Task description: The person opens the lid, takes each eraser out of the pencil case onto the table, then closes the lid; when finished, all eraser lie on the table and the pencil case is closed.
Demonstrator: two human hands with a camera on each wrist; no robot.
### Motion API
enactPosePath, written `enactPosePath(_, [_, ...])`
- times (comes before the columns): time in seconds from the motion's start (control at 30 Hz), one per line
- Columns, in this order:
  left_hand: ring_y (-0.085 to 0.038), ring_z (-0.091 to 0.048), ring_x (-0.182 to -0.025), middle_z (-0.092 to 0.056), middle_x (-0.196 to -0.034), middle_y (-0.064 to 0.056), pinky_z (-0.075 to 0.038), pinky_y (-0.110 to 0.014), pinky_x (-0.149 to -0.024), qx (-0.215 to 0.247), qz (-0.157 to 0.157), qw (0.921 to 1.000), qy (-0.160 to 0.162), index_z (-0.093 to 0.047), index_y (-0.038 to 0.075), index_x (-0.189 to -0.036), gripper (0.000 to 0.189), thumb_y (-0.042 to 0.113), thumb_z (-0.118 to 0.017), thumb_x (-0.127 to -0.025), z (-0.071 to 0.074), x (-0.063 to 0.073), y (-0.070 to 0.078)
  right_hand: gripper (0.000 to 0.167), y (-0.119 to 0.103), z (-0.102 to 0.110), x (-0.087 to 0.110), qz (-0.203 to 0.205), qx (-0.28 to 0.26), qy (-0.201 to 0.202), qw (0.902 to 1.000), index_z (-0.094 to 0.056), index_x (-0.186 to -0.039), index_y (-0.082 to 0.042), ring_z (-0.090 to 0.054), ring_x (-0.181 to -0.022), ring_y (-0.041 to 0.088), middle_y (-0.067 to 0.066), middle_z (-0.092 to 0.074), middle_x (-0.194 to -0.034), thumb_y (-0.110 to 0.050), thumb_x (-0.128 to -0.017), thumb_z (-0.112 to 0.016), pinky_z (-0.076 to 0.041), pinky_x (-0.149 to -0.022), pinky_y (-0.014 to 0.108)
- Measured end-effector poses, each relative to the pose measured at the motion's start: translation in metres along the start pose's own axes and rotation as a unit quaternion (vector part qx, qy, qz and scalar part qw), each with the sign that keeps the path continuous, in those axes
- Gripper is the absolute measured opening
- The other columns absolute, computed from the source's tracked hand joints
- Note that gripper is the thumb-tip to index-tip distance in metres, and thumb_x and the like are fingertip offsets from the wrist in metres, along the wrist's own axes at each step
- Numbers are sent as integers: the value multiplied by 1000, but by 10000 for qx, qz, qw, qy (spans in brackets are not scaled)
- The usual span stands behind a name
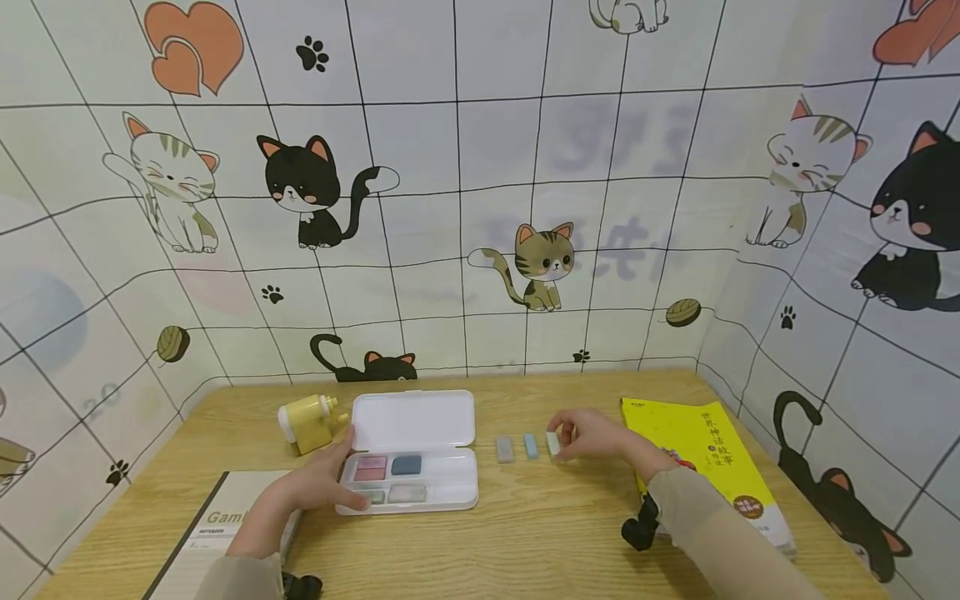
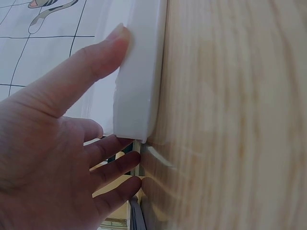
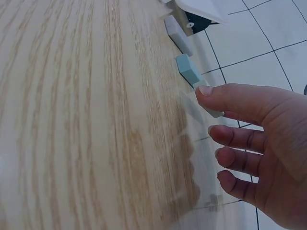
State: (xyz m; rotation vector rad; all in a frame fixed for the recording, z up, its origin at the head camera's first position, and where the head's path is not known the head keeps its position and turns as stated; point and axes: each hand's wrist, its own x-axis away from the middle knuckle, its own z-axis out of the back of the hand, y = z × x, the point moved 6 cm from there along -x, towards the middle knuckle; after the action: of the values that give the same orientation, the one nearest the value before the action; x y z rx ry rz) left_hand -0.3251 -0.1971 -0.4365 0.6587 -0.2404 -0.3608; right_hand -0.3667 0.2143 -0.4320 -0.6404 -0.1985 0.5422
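Observation:
My right hand (image 1: 592, 435) pinches a small pale greenish-white block (image 1: 553, 443) between thumb and fingers, at the right end of a row on the table. Left of it lie a light blue block (image 1: 531, 447) and a grey block (image 1: 504, 450). A white plastic case (image 1: 468, 505) lies with its lid (image 1: 412, 417) folded back. Inside, pink blocks (image 1: 371, 468), a dark blue block (image 1: 407, 465) and pale blocks (image 1: 407, 494) sit in compartments. My left hand (image 1: 318, 479) holds the case's left end, thumb over the front corner, fingers against the side.
A yellow container with a white end (image 1: 309, 423) lies behind the left hand. A notebook (image 1: 225, 533) lies at front left. Under the right forearm is a yellow book (image 1: 705, 450). A cat-patterned tiled wall covering (image 1: 427, 250) borders the wooden table (image 1: 480, 558).

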Motion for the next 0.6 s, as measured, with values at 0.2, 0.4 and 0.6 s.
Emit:
enactPosePath(0.2, [-52, -11, -140, -14, -153, -34, -12, -65, -110, -19, 24, 10000, -7, -3, -11, -149, 127, 34, -88, -67, 0, 0, -1, 41, 4, -1, -2, -22, -106, -28, 9999, -61, -113, -3, -52, -69, 15, 3, -57, -82, -16, -79, -80, -45, -62, 29])
enactPosePath(0.4, [-51, -10, -140, -13, -154, -33, -12, -64, -110, -59, -10, 10000, 3, -3, -11, -149, 127, 35, -88, -66, -1, -1, -1, 41, 9, -3, -3, -69, -135, -35, 9999, -62, -112, -2, -50, -68, 14, 1, -56, -79, -15, -78, -81, -44, -60, 28])
enactPosePath(0.6, [-51, -9, -140, -11, -154, -33, -11, -64, -110, -87, -28, 10000, 3, -2, -11, -150, 127, 35, -87, -67, -1, -1, -2, 41, 9, -3, -5, -58, -138, -55, 9999, -61, -112, -2, -49, -67, 15, 1, -56, -79, -15, -78, -81, -43, -60, 28])
